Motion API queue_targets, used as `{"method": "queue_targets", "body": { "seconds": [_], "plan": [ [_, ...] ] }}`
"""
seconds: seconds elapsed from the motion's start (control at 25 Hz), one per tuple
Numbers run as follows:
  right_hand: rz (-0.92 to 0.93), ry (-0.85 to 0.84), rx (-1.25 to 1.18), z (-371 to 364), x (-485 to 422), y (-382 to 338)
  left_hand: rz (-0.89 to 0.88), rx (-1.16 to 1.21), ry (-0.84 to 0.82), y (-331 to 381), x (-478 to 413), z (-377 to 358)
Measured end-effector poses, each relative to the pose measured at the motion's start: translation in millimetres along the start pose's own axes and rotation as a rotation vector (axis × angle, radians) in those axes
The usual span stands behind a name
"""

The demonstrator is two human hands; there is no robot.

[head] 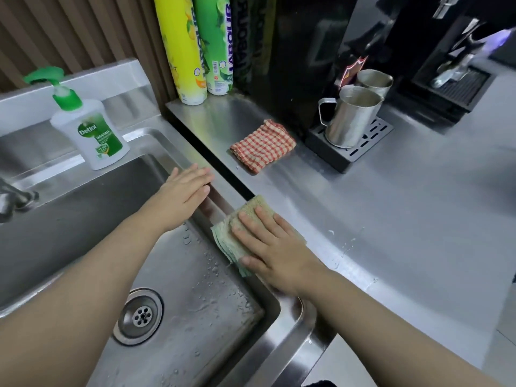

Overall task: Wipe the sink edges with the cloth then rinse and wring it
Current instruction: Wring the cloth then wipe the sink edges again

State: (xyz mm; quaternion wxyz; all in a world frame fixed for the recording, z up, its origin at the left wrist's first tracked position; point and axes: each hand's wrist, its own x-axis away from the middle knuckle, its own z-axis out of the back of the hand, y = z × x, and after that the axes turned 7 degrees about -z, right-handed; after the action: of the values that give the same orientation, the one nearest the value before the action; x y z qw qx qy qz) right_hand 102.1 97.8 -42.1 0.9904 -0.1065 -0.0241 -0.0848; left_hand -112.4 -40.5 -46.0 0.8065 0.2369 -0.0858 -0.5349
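From the head camera, the right hand (275,248) is lying flat, fingers spread, pressing the folded greenish cloth (240,230) onto the right edge of the sink (290,325), part of the cloth hanging over the basin. The left hand (185,192) is hovering open, palm down, gripping nothing, above the same edge farther back. A checked rag (262,146) is lying on the counter (405,233) near the metal jugs (350,115), and a soap bottle (92,132) is standing at the sink's back edge.

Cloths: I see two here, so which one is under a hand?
The folded green cloth on the sink's right edge, pressed flat by the right hand. The red checked cloth lies untouched on the counter.
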Motion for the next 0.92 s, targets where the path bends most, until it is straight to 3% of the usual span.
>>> {"method": "queue_targets", "body": {
  "seconds": [0.08,0.2,0.32,0.44,0.56,0.64,0.8,0.92],
  "plan": [
    [-0.003,0.057,-0.149,4.6,17.0,9.5,-0.167,-0.027,-0.007,27.7,14.2,-11.4],
    [-0.085,0.144,-0.285,3.9,35.3,14.6,-0.456,-0.111,-0.147,43.3,55.1,-35.9],
    [-0.174,0.089,-0.432,6.8,32.7,16.4,-0.522,-0.136,-0.209,28.2,66.6,-28.8],
    [-0.211,0.081,-0.464,15.4,27.8,14.8,-0.491,-0.08,-0.074,20.0,59.4,-5.5],
    [-0.108,0.194,-0.282,9.4,12.6,-0.1,-0.273,-0.119,0.111,0.4,39.1,9.8],
    [-0.028,0.091,-0.067,1.0,-7.4,-7.5,-0.202,-0.145,0.065,-6.0,20.7,7.0],
    [-0.094,0.011,0.095,7.1,-25.6,-10.3,-0.191,-0.127,-0.011,1.0,-2.8,-11.3],
    [-0.111,0.098,0.161,0.6,35.6,-6.8,-0.221,-0.149,-0.003,3.9,6.4,-25.2]
  ]
}}
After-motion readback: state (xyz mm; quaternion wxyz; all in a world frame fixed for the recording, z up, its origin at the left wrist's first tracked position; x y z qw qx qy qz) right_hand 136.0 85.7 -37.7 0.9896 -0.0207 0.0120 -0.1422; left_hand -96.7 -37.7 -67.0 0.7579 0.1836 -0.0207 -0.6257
